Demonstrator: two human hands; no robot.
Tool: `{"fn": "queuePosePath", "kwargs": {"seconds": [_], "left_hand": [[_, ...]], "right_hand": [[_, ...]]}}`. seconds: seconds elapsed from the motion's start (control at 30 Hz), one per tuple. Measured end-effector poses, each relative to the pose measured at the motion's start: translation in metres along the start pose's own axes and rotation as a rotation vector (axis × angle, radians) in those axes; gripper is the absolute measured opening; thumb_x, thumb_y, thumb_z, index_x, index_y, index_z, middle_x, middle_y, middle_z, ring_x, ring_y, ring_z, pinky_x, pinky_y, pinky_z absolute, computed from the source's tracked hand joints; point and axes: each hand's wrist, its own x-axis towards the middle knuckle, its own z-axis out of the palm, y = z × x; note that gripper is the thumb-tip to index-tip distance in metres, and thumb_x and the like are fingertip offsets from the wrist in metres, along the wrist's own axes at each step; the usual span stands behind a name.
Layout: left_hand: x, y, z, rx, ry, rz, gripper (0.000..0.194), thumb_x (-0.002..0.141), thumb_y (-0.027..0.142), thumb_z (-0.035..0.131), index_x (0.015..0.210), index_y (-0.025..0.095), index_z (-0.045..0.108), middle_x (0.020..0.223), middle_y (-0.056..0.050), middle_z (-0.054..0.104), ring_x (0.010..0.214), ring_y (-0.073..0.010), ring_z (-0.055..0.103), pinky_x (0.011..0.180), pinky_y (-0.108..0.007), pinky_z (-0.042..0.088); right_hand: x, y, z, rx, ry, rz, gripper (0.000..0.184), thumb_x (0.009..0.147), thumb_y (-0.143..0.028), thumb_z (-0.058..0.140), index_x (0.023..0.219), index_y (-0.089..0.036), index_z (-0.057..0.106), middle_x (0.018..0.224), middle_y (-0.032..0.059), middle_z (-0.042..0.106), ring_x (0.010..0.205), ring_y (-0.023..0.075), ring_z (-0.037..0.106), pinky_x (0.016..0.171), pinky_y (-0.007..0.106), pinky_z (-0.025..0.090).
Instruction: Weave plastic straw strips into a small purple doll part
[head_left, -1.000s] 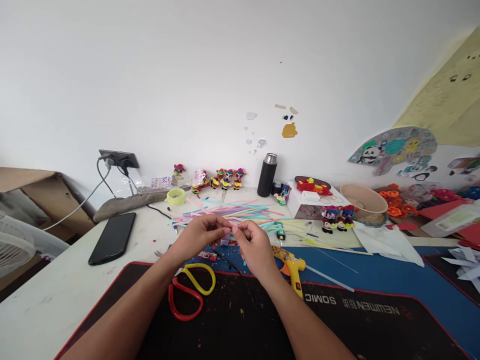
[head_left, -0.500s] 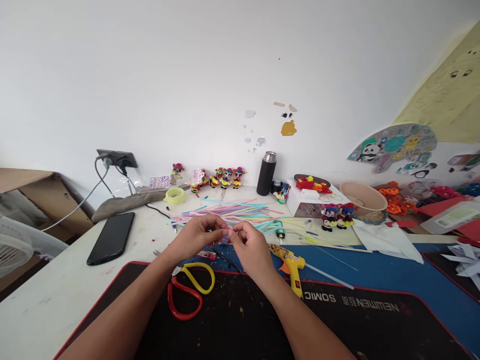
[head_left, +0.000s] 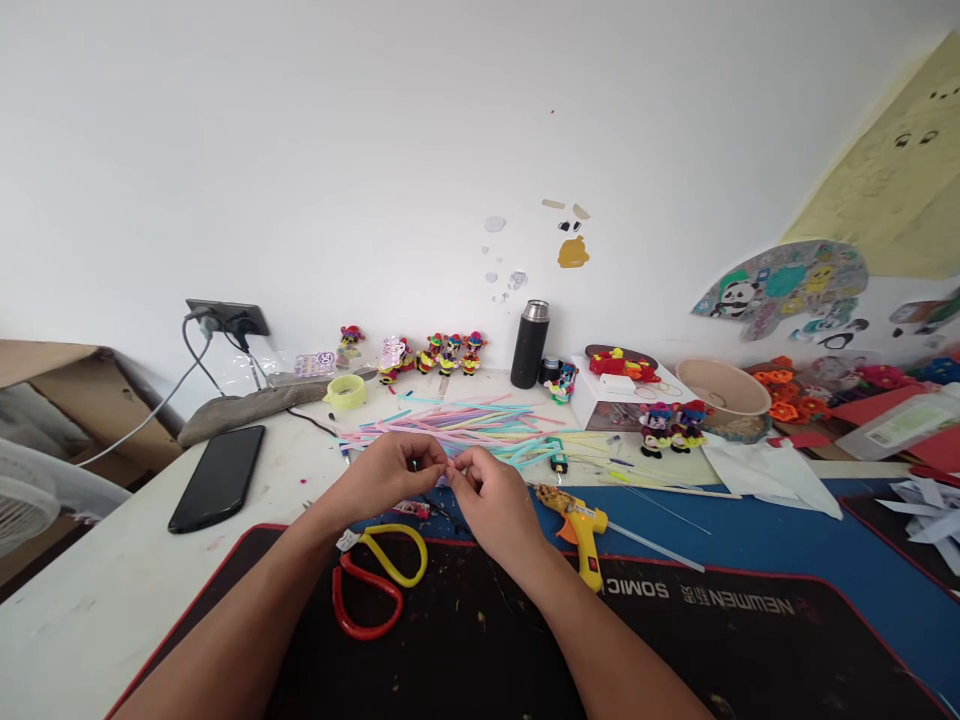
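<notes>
My left hand [head_left: 399,470] and my right hand [head_left: 491,500] meet fingertip to fingertip above the back edge of the black mat. Both are closed in a pinch around a small lilac piece [head_left: 442,481], mostly hidden by the fingers, so its kind is unclear. Right behind them lies a loose pile of pastel pipe cleaners [head_left: 480,425]. Below my left wrist rest scissors [head_left: 375,590] with one red and one yellow handle loop. A yellow glue gun [head_left: 585,530] with a clear glue stick in its back lies to the right of my right hand.
A black phone [head_left: 217,478] and a roll of yellow-green tape [head_left: 346,392] are at the left. Along the wall stand small colourful figures [head_left: 450,352], a black thermos [head_left: 530,345] and a white box [head_left: 600,405]. Farther right is a beige bowl [head_left: 724,390]. The black mat [head_left: 450,660] spans the front.
The fingertips have come closer around the lilac piece, and less of it shows. The whole view has shifted slightly; the other things stay in place.
</notes>
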Motion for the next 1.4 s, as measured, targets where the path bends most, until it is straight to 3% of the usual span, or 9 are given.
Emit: {"fn": "queuePosePath", "kwargs": {"seconds": [0.57, 0.7, 0.93, 1.2, 1.3, 1.4], "left_hand": [[0.003, -0.002, 0.007, 0.103, 0.107, 0.046, 0.012, 0.083, 0.031, 0.061, 0.079, 0.019, 0.061, 0.064, 0.005, 0.05, 0.06, -0.0122, 0.041, 0.055, -0.023, 0.031], [0.003, -0.002, 0.001, 0.019, 0.208, 0.04, 0.013, 0.083, 0.032, 0.062, 0.081, 0.02, 0.059, 0.063, 0.005, 0.051, 0.058, -0.0121, 0.043, 0.055, -0.024, 0.034], [0.006, -0.002, -0.007, -0.404, 0.332, 0.053, 0.017, 0.088, 0.032, 0.05, 0.076, 0.024, 0.044, 0.062, 0.006, 0.043, 0.052, -0.0126, 0.045, 0.049, -0.025, 0.034], [0.011, -0.011, -0.008, -0.242, 0.413, 0.034, 0.039, 0.096, 0.043, 0.049, 0.064, 0.024, 0.036, 0.056, 0.007, 0.033, 0.048, -0.0108, 0.031, 0.047, -0.025, 0.027], [0.013, -0.016, -0.009, -0.135, 0.43, 0.023, 0.041, 0.095, 0.047, 0.052, 0.064, 0.023, 0.042, 0.055, 0.006, 0.042, 0.05, -0.0119, 0.038, 0.05, -0.025, 0.031], [0.014, -0.017, -0.01, -0.105, 0.461, 0.073, 0.024, 0.086, 0.043, 0.066, 0.09, 0.02, 0.061, 0.081, -0.002, 0.068, 0.068, -0.0161, 0.057, 0.059, -0.027, 0.043]], "right_hand": [[0.003, 0.002, 0.0, 0.064, 0.009, 0.039, 0.02, 0.098, -0.04, 0.06, 0.088, -0.024, 0.065, 0.058, -0.0041, 0.055, 0.052, 0.0161, 0.048, 0.052, 0.028, 0.027], [0.002, 0.0, 0.0, 0.101, 0.007, 0.057, 0.025, 0.098, -0.044, 0.06, 0.085, -0.024, 0.063, 0.055, -0.005, 0.052, 0.05, 0.0157, 0.045, 0.051, 0.028, 0.027], [0.002, 0.002, 0.0, 0.23, 0.016, 0.093, 0.032, 0.096, -0.051, 0.062, 0.082, -0.023, 0.064, 0.053, -0.0053, 0.05, 0.048, 0.0147, 0.043, 0.049, 0.026, 0.029], [0.004, 0.008, 0.003, 0.309, 0.009, 0.116, 0.036, 0.094, -0.056, 0.064, 0.082, -0.023, 0.063, 0.051, -0.0065, 0.046, 0.043, 0.0132, 0.041, 0.045, 0.025, 0.029], [0.004, 0.008, 0.004, 0.323, -0.011, 0.125, 0.035, 0.094, -0.056, 0.063, 0.082, -0.023, 0.06, 0.051, -0.0071, 0.044, 0.042, 0.0126, 0.04, 0.044, 0.025, 0.028], [0.005, 0.008, 0.004, 0.332, -0.027, 0.135, 0.035, 0.094, -0.056, 0.062, 0.082, -0.023, 0.059, 0.052, -0.0075, 0.043, 0.042, 0.0122, 0.039, 0.043, 0.025, 0.028]]}}
